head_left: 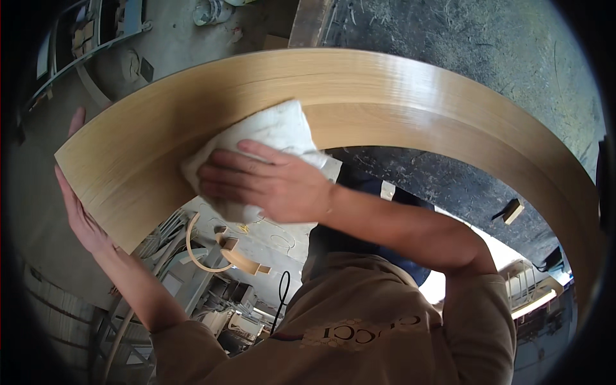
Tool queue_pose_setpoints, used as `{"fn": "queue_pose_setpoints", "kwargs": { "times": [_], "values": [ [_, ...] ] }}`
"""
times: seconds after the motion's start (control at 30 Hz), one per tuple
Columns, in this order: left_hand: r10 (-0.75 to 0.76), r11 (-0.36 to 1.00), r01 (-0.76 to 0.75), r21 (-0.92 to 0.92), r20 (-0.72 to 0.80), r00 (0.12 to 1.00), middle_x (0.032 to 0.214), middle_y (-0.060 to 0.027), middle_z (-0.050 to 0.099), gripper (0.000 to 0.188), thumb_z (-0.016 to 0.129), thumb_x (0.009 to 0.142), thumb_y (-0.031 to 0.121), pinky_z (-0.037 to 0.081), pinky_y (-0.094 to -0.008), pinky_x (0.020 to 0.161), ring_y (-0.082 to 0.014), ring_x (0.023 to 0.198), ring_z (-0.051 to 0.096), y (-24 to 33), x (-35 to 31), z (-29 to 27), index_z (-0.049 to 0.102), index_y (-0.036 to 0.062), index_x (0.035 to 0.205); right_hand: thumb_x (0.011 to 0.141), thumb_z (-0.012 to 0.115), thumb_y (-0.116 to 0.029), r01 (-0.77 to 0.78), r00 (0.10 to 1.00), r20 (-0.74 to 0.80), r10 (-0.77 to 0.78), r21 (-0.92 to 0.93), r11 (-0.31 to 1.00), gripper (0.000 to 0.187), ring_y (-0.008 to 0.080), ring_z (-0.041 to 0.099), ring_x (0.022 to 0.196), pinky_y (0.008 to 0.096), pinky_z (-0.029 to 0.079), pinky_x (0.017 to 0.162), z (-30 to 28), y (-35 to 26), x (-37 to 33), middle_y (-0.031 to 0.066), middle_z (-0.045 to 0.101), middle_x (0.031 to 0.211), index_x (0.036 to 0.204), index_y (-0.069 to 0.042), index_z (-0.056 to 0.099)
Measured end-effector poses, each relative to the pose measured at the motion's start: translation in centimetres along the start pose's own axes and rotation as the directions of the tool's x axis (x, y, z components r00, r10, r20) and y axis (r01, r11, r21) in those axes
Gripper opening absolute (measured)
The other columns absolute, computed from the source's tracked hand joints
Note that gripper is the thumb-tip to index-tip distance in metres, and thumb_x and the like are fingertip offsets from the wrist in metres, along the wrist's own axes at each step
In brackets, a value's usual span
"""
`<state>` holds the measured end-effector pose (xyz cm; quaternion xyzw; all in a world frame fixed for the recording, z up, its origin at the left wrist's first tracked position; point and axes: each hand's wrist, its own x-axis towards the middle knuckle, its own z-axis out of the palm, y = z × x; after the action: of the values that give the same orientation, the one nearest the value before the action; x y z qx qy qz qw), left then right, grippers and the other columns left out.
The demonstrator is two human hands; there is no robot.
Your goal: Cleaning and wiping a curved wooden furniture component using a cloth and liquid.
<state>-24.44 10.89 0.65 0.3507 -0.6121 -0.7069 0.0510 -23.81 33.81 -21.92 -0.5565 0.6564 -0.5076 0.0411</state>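
A long light-wood panel [366,80] arcs across the view from the left to the far right, its grain running lengthwise and a glossy patch of light on it. My left hand [86,221] grips its left end, with the palm along the end edge and fingers reaching behind. On the panel's face, left of the middle, lies a folded white cloth [279,125]. Over it my right hand [276,183] is pressed, fingers pointing left and bent around part of the cloth. The cloth touches the wood; the underside of the right hand is hidden.
A dark, scuffed worktable [462,38] stands under and beyond the panel; a small wooden block [511,211] lies on it at the right. Below left are curved wooden pieces [196,247] and metal framing [183,282]. A bucket [212,11] stands on the floor at the top.
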Motion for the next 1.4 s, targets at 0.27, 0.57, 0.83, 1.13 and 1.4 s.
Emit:
{"fn": "queue_pose_setpoints", "kwargs": {
  "times": [0.27, 0.57, 0.83, 1.13, 1.4],
  "values": [
    [0.066, 0.974, -0.05, 0.222, -0.065, 0.996, 0.165, -0.0252, 0.041, 0.069, 0.025, 0.118, 0.043, 0.039, -0.044, 0.123, -0.0328, 0.15, 0.047, 1.3, -1.2, -0.3, 0.019, -0.0037, 0.168, 0.078, 0.069, -0.011, -0.295, 0.779, 0.455, 0.432, -0.342, 0.892, 0.095, 0.0217, 0.027, 0.164, 0.0508, 0.015, 0.135, -9.8, 3.3, -15.2, 0.0059, 0.035, 0.175, 0.168, -0.017, 0.037],
    [0.128, 0.936, -0.075, 0.344, -0.134, 0.983, 0.168, -0.0197, 0.039, 0.068, 0.024, 0.118, 0.041, 0.04, -0.0431, 0.123, -0.03, 0.151, 0.045, 0.3, -0.8, -0.9, 0.022, -0.0049, 0.167, 0.074, 0.075, -0.008, -0.303, 0.787, 0.471, 0.399, -0.269, 0.914, 0.094, 0.023, 0.03, 0.163, 0.0528, 0.018, 0.134, -11.3, 4.4, -15.8, 0.0039, 0.041, 0.172, 0.163, -0.017, 0.046],
    [0.098, 0.946, -0.026, 0.322, -0.209, 0.973, 0.171, -0.0202, 0.034, 0.065, 0.023, 0.118, 0.038, 0.038, -0.0437, 0.125, -0.0306, 0.154, 0.042, -0.8, 0.0, 0.2, 0.026, -0.0061, 0.166, 0.074, 0.072, -0.007, -0.232, 0.864, 0.424, 0.273, -0.146, 0.962, 0.095, 0.0222, 0.027, 0.164, 0.0504, 0.018, 0.135, -6.7, 3.2, -9.2, 0.0017, 0.036, 0.175, 0.164, -0.018, 0.044],
    [0.176, 0.923, -0.075, 0.378, -0.239, 0.955, 0.169, -0.019, 0.038, 0.063, 0.021, 0.118, 0.036, 0.04, -0.043, 0.124, -0.0304, 0.15, 0.047, -0.7, -0.5, 0.2, 0.035, -0.0058, 0.163, 0.075, 0.067, -0.008, -0.226, 0.872, 0.421, 0.251, -0.108, 0.968, 0.095, 0.0249, 0.027, 0.164, 0.0555, 0.012, 0.134, -5.4, 2.9, -9.6, 0.0038, 0.037, 0.174, 0.166, -0.018, 0.042],
    [0.066, 0.995, -0.045, 0.093, -0.246, 0.967, 0.164, -0.016, 0.047, 0.065, 0.028, 0.118, 0.043, 0.039, -0.0403, 0.124, -0.0279, 0.148, 0.048, -1.2, 0.5, -1.8, 0.031, -0.0011, 0.166, 0.08, 0.071, -0.013, -0.012, 0.93, 0.367, 0.014, -0.008, 1.0, 0.091, 0.0199, 0.024, 0.164, 0.0475, 0.013, 0.137, -2.2, 1.0, -0.1, -0.0007, 0.033, 0.175, 0.165, -0.018, 0.039]
  ]
}}
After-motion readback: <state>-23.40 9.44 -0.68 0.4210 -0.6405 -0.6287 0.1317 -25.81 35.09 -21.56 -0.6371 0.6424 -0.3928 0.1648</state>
